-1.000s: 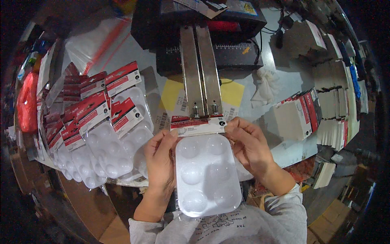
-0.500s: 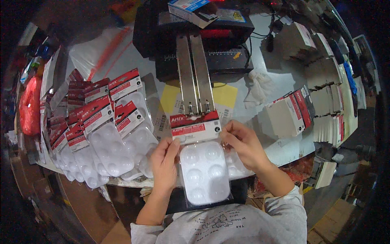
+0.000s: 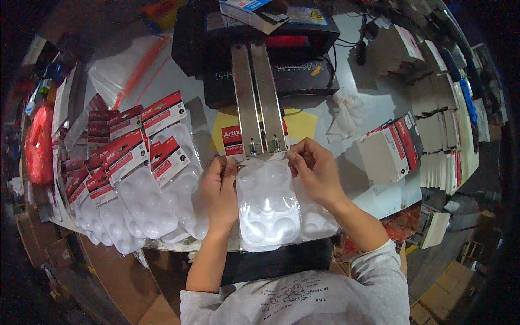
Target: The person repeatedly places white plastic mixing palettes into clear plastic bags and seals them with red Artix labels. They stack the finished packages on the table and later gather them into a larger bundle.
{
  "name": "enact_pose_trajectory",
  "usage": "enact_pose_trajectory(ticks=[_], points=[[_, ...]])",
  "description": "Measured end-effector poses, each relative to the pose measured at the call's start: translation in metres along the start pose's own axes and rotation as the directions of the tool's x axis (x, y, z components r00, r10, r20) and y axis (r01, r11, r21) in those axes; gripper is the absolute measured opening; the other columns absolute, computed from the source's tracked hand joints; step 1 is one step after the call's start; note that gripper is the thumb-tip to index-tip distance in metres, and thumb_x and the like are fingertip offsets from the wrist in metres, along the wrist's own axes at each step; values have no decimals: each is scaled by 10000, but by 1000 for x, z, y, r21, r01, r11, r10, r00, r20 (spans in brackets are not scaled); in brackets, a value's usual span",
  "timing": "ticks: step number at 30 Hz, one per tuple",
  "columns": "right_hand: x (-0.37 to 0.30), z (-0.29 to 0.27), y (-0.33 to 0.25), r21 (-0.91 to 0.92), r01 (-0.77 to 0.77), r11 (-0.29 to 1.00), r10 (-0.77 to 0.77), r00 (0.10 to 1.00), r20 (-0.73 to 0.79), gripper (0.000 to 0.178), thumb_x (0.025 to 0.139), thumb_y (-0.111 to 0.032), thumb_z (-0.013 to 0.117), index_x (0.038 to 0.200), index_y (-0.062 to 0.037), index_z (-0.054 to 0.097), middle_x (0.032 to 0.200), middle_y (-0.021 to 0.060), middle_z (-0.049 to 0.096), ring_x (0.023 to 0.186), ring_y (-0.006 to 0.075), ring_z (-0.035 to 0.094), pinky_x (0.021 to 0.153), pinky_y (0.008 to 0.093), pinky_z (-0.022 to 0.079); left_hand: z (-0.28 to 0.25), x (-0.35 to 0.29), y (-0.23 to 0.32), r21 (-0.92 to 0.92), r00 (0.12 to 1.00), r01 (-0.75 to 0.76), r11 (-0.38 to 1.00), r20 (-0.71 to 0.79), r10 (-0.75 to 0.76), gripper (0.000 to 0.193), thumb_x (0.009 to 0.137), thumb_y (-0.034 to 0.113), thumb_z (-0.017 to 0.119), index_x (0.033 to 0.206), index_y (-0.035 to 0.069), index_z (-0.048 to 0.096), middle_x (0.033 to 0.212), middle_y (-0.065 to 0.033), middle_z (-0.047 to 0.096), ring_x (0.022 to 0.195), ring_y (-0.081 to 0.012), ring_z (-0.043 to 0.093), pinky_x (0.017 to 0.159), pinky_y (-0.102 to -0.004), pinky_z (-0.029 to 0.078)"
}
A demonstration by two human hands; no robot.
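Between my hands is a bagged white plastic paint palette (image 3: 268, 208) with round wells. Its red and white header card (image 3: 232, 135) sits beneath the two long metal arms (image 3: 245, 103) of a black machine (image 3: 216, 89), which cover the card's middle. My left hand (image 3: 218, 187) is closed, thumb and fingers pinching the pack's left edge just under the card. On the opposite edge, my right hand (image 3: 317, 169) pinches the pack the same way. Another white palette (image 3: 318, 223) lies partly hidden below my right hand.
Several carded palettes (image 3: 143, 203) overlap in a pile at the left. Stacks of cards (image 3: 382, 154) stand at the right, beside a crumpled white cloth (image 3: 345, 116). A yellow sheet (image 3: 304, 125) lies under the metal arms. A small box (image 3: 254, 13) rests atop the machine.
Both hands have pushed the palette pack away from me. Its header card, formerly in front of the metal arms' tips, is now under them.
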State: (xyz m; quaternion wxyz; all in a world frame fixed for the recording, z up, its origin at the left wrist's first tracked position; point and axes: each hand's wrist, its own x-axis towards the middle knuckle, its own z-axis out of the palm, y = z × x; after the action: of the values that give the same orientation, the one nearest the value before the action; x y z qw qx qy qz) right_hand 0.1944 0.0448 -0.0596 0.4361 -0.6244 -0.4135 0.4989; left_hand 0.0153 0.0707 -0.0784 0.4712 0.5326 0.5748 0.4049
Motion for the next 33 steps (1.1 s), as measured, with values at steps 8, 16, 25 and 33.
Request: enact_pose_trajectory(ticks=[8, 16, 25, 33], points=[[4, -8, 0, -4, -36, 999, 36, 996, 77, 89, 870, -55, 514, 808, 8, 520, 675, 27, 555, 591, 70, 524, 534, 208, 422, -7, 1, 9, 0, 995, 76, 997, 64, -76, 200, 904, 153, 472, 776, 2, 499, 643, -8, 456, 621, -96, 392, 583, -245, 345], [-14, -102, -54, -629, 205, 750, -597, 620, -510, 390, 742, -78, 645, 1104, -9, 518, 992, 135, 587, 928, 264, 573, 781, 325, 467, -71, -33, 16, 244, 983, 181, 953, -22, -182, 193, 856, 191, 499, 843, 19, 588, 883, -130, 619, 789, -224, 563, 704, -320, 415], [-18, -191, -13, -760, -220, 612, -271, 844, -463, 743, 667, -372, 751, 1204, 45, 448, 1176, 234, 512, 1062, 300, 541, 868, 337, 441, -113, -4, 60, 777, 794, -42, 628, -356, 493, 370, 724, 143, 675, 1017, 11, 491, 1055, -175, 473, 956, -311, 465, 864, -383, 360], [-14, -179, 1, -747, -225, 625, -459, 668, -585, 627, 618, -382, 781, 1109, -56, 563, 1004, 143, 628, 850, 228, 638, 739, 303, 488, 73, -41, 16, 506, 928, -371, 779, 238, 287, 225, 761, 202, 642, 817, 31, 506, 986, -152, 463, 884, -323, 493, 773, -395, 407]])
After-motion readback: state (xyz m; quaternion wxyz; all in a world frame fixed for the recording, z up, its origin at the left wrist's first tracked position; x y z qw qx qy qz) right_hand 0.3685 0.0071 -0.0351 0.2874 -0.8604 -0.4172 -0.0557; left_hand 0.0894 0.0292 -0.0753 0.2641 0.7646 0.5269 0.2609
